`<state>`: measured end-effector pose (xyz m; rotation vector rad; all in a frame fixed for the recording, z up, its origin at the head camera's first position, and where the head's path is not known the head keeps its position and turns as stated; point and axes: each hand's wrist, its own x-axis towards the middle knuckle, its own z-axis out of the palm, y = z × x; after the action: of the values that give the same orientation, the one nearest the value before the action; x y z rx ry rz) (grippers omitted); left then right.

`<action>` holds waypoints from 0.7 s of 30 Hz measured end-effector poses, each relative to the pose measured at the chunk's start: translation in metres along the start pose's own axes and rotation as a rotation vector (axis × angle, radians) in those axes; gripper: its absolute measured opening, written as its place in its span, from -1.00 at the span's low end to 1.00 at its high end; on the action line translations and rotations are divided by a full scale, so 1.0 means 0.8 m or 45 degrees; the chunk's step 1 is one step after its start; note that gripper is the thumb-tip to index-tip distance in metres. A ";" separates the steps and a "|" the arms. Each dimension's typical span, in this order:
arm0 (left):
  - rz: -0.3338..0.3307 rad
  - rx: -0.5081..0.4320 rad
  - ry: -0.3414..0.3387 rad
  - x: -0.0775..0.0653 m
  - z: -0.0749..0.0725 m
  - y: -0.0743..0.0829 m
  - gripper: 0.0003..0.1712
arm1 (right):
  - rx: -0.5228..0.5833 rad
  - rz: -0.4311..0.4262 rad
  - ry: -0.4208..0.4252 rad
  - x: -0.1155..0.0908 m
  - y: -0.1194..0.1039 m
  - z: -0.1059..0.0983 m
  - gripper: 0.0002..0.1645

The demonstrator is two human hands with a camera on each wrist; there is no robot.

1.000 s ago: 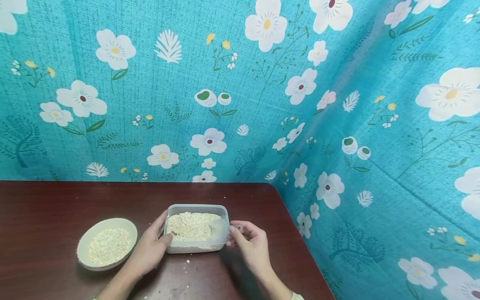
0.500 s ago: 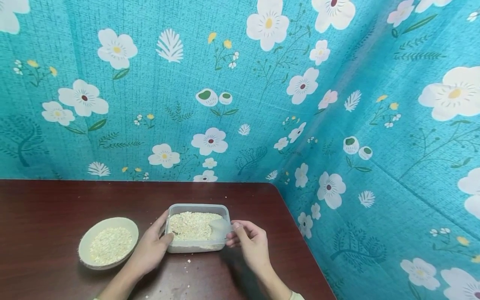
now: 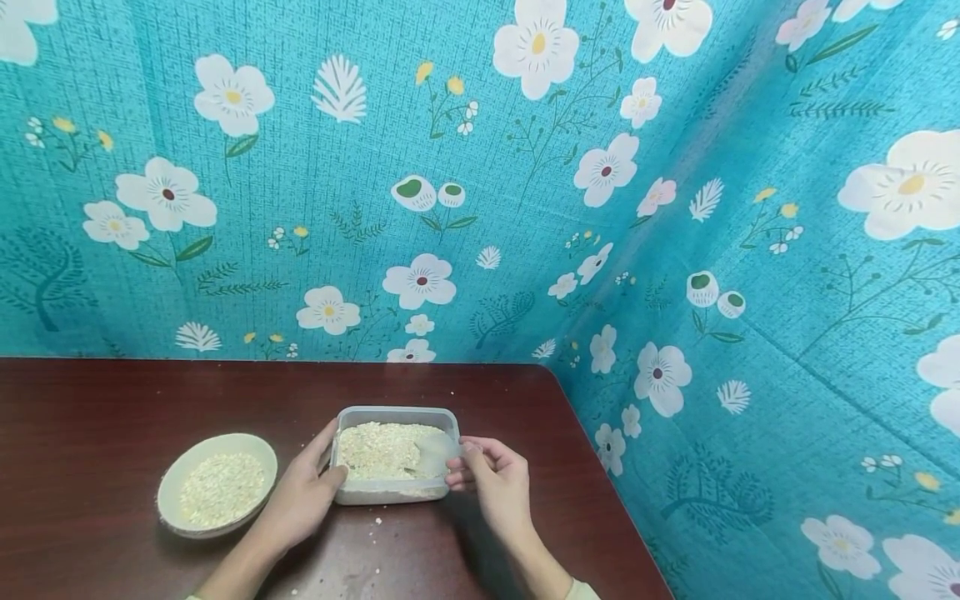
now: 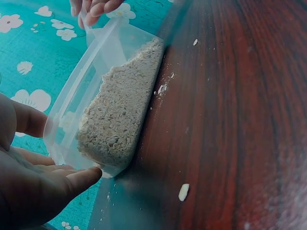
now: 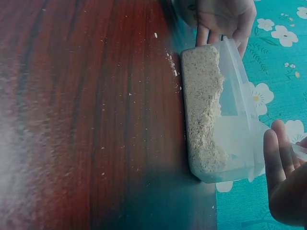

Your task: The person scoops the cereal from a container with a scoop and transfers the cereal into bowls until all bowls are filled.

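Head view: looking down at a see-through tub (image 3: pixel 397 498) of oats (image 3: pixel 378 450), sitting on the dark worktop (image 3: pixel 90 433).
Tub: running its long axis side to side, basically from one wrist to the other.
Right hand (image 3: pixel 495 479): pinching the handle end of a cloudy plastic scoop (image 3: pixel 435 454) just by the right end wall, so easily being the nearer one to it.
Scoop: lying left of those fingertips, poking leftward over the rim, pretty much following the tub's long axis; meeting the oats with its front edge, not really showing how deep.
Left hand (image 3: pixel 306 492): gripping the tub's opposite end, thumb over the near side, tbh looking like plain bracing.
Bowl (image 3: pixel 171 483): holding more oats, sitting left of the left hand, well apart from the scoop.
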<state>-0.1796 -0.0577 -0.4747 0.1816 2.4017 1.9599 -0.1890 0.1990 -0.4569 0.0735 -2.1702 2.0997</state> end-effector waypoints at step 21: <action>-0.022 -0.041 -0.013 0.001 -0.002 -0.003 -0.17 | -0.121 0.165 -0.111 0.061 0.008 -0.002 -0.70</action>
<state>-0.1811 -0.0596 -0.4769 0.1691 2.3559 1.9839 -0.2384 0.2029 -0.4572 0.0159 -2.3825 2.0926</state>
